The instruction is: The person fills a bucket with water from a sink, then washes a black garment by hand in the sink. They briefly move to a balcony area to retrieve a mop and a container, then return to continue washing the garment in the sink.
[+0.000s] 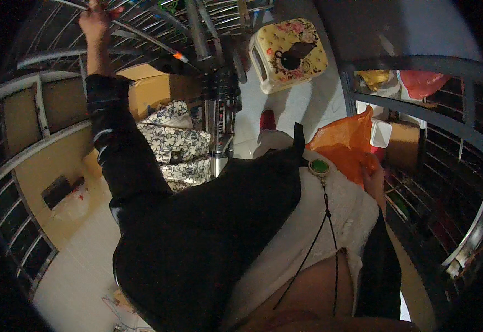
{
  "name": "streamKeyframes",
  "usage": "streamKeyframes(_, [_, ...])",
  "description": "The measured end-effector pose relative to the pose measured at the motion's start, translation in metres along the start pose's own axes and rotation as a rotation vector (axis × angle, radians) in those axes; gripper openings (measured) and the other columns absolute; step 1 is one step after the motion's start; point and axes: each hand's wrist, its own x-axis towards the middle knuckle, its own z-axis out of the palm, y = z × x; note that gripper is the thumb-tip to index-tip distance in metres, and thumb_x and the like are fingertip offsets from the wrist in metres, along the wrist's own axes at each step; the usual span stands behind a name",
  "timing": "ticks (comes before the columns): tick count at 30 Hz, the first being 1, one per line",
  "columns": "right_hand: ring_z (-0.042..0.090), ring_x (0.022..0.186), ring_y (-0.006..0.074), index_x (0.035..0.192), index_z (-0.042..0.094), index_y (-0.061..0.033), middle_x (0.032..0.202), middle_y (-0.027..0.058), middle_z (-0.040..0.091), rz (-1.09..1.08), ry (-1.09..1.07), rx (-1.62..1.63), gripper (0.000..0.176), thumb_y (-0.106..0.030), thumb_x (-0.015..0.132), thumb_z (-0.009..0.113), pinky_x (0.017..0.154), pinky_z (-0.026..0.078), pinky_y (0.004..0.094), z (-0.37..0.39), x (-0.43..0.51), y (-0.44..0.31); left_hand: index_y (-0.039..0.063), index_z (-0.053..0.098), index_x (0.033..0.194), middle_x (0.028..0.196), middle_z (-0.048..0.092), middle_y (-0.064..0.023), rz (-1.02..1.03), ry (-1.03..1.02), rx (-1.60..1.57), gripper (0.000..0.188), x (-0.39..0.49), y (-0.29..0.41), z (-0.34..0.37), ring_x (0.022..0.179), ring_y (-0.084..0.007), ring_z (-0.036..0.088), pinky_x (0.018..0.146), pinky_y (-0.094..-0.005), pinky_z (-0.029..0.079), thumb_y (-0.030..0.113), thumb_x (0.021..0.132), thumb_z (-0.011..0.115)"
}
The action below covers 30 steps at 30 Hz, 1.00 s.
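My left hand [95, 25] is raised at the upper left. Its fingers are closed on a thin metal rod [144, 38] that has an orange piece near its lower end. A small red thing shows beside the fingers, too blurred to name. By my right hip, my right hand [373, 176] grips an orange plastic bag [343, 141]. What the bag contains cannot be seen. Behind the rod are the curved metal bars of a rack [142, 16].
A floral-topped plastic stool [289, 54] with a dark object on it stands ahead on the tiled floor. Left lie a cardboard box [149, 89] and flower-patterned fabric [179, 145], beside a black upright post [220, 112]. Right is a metal shelf frame [407, 110] holding bags and boxes.
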Motion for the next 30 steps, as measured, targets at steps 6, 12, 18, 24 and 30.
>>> streamKeyframes(6, [0.061,0.101,0.0249,0.114,0.059,0.0003,0.107,0.0142,0.065,0.017,-0.044,0.088,0.030,-0.016,0.090,0.060,0.087,0.048,0.0359,0.000,0.004,-0.003,-0.004,0.049,0.092,0.075,0.059,-0.0116,-0.019,0.222,-0.158,0.040,-0.050,-0.003,0.028,0.061,-0.0285,0.068,0.054,-0.0341,0.056,0.036,0.097,0.050])
streamKeyframes(12, [0.062,0.100,0.0295,0.112,0.059,0.0007,0.107,0.0170,0.065,-0.124,-0.036,-0.016,0.027,-0.010,0.087,0.060,0.088,0.047,0.0363,-0.004,0.003,-0.014,-0.003,0.053,0.077,0.061,0.058,-0.0111,0.005,0.354,0.002,0.044,-0.050,0.087,-0.010,0.056,-0.0251,0.065,0.052,-0.0349,0.051,0.037,0.096,0.050])
streamKeyframes(18, [0.062,0.101,0.0302,0.114,0.057,0.0016,0.109,0.0183,0.064,-0.036,-0.071,-0.034,0.029,-0.010,0.088,0.059,0.089,0.047,0.0371,-0.001,0.010,-0.013,0.002,0.059,0.081,0.071,0.062,-0.0114,0.094,0.405,0.147,0.046,-0.022,0.138,-0.044,0.061,-0.0196,0.059,0.057,-0.0328,0.045,0.045,0.094,0.050])
streamKeyframes(24, [0.061,0.099,0.0226,0.115,0.058,0.0016,0.106,0.0162,0.065,-0.030,-0.082,0.072,0.028,-0.004,0.087,0.053,0.087,0.046,0.0340,0.003,0.012,-0.008,0.006,0.052,0.068,0.058,0.052,-0.0027,0.207,0.191,0.103,0.048,-0.001,0.031,-0.028,0.052,-0.0134,0.050,0.051,-0.0304,0.039,0.047,0.093,0.056])
streamKeyframes(30, [0.061,0.099,0.0222,0.112,0.059,0.0014,0.106,0.0164,0.065,0.011,-0.106,0.040,0.026,-0.009,0.089,0.055,0.086,0.046,0.0349,0.001,0.006,-0.008,0.005,0.052,0.067,0.053,0.046,-0.0008,0.119,0.307,0.209,0.050,0.007,-0.016,-0.018,0.050,-0.0113,0.048,0.047,-0.0324,0.038,0.048,0.094,0.053])
